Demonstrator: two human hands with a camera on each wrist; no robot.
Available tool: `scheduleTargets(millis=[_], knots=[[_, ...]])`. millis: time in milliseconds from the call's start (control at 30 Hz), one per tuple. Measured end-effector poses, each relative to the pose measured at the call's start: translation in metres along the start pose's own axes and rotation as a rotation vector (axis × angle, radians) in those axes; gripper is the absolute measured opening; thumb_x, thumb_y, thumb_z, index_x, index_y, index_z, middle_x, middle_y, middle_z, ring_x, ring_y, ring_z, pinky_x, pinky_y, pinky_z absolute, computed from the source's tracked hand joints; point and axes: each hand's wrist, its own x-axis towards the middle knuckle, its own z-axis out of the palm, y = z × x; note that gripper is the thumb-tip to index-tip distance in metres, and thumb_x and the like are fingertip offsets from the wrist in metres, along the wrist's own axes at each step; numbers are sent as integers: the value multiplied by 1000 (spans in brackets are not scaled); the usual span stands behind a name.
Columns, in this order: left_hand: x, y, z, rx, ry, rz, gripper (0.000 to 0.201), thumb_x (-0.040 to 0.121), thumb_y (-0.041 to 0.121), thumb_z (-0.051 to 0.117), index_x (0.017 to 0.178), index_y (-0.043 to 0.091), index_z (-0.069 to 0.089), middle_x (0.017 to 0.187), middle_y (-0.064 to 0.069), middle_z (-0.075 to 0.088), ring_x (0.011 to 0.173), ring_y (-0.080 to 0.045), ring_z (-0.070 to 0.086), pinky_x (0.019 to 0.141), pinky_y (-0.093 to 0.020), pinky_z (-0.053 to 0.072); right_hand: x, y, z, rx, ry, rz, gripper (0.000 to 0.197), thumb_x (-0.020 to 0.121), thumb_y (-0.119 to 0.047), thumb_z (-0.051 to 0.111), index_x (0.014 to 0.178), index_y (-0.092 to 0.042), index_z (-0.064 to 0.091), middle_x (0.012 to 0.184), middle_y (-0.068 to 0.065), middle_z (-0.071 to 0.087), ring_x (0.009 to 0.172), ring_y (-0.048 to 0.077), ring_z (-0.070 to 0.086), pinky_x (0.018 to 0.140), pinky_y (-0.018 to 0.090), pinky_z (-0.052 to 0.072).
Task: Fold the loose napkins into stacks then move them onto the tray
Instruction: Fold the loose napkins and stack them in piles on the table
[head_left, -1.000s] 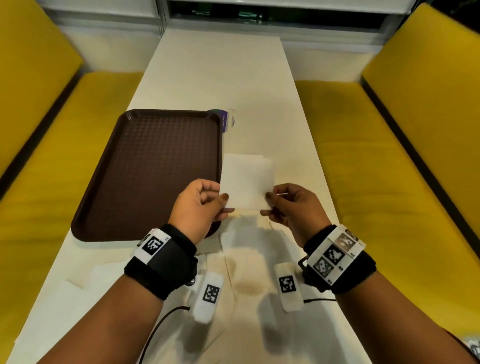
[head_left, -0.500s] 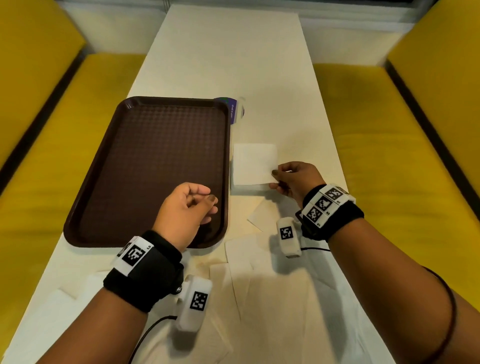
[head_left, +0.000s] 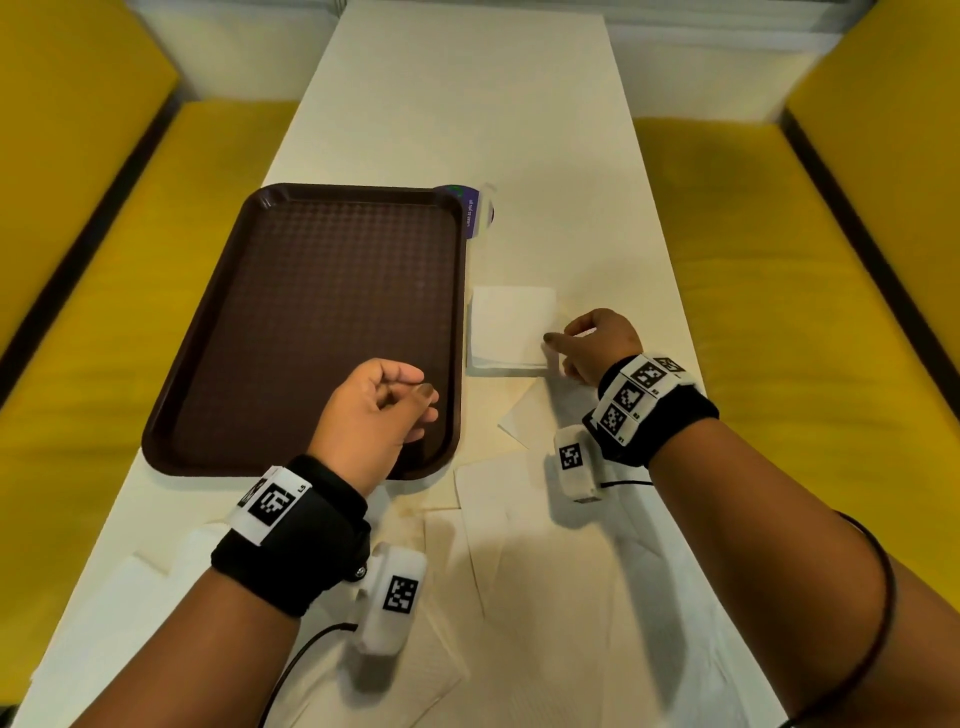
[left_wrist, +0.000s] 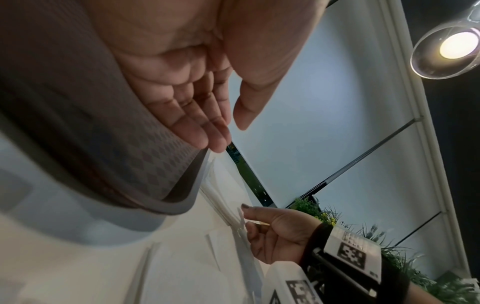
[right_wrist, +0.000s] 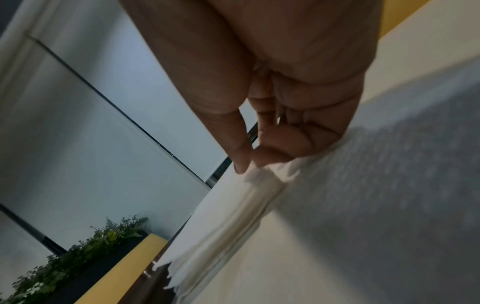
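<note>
A small stack of folded white napkins (head_left: 511, 330) lies on the table just right of the brown tray (head_left: 291, 291). My right hand (head_left: 558, 345) pinches the near right corner of the top folded napkin (right_wrist: 262, 174) between thumb and fingers. My left hand (head_left: 423, 402) hovers over the tray's near right corner with fingers loosely curled and holds nothing; the left wrist view shows its thumb apart from its fingers (left_wrist: 207, 131). Several loose unfolded napkins (head_left: 519, 545) lie spread on the near part of the table, under my forearms.
A small purple and white packet (head_left: 475, 210) lies behind the tray's far right corner. Yellow benches (head_left: 779, 312) flank the long white table (head_left: 467, 104). The tray holds nothing.
A second ago both hands held the folded napkin up. My left hand let go and drew back over the tray, while my right hand laid the napkin on the stack.
</note>
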Motion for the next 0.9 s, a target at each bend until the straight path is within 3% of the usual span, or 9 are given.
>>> scheduleTargets(millis=[100,200,333,400,533,633,700,833,900], knots=[[-9,3,0,25,-13,16,6,95,10,59,99,15,58,92,-6,71,81,-13,69,68,-26,53,-14,-1,-11,-72,25,-59,29,83,-35,74,96,-17,56,90,7,69,72,20,67,74,40,58],[-25,0,7,90,-42,34,5,95,10,59,99,12,59,93,-11,70,77,-13,68,66,-25,56,-46,2,-25,-103,-7,-122,27,85,-35,73,97,-14,60,83,4,65,61,15,60,56,30,48],[-53,-20,21,295,-159,82,4,92,15,63,92,18,61,92,-13,69,80,-24,68,74,-36,54,-100,24,-42,-132,-113,-172,22,86,-33,72,92,-13,63,79,3,66,61,14,60,55,26,44],[-66,-31,26,417,-225,117,4,91,20,65,91,21,61,90,-5,67,80,-22,66,72,-30,52,-127,41,-48,-166,-135,-184,20,86,-32,72,89,-14,64,76,1,67,59,11,60,56,24,45],[-87,-45,31,592,-318,168,7,91,26,64,92,20,60,82,8,62,67,-10,60,56,-10,41,-174,78,-55,-268,-180,-180,16,87,-33,71,86,-18,65,70,-7,68,50,-2,57,49,11,39],[-99,-55,31,700,-353,202,11,90,28,66,93,20,58,80,10,59,66,-2,54,59,-8,39,-205,103,-54,-319,-191,-153,18,87,-35,71,82,-18,65,70,-5,69,56,2,58,54,16,41],[-106,-60,29,759,-364,209,14,89,29,66,93,19,57,82,8,59,69,-4,53,61,-9,38,-219,116,-51,-332,-183,-111,22,87,-37,70,80,-17,65,69,-4,69,60,7,61,57,19,44],[-118,-68,30,855,-387,236,24,86,31,70,91,13,55,84,-1,58,67,-13,51,68,-26,45,-237,132,-44,-361,-168,-31,31,86,-43,68,79,-13,67,72,0,70,68,15,65,68,32,55],[-120,-70,31,864,-383,229,29,82,31,74,93,14,53,84,2,54,66,-10,48,69,-27,45,-242,137,-39,-360,-165,-6,33,86,-45,68,80,-13,68,75,2,71,71,17,66,72,35,56]])
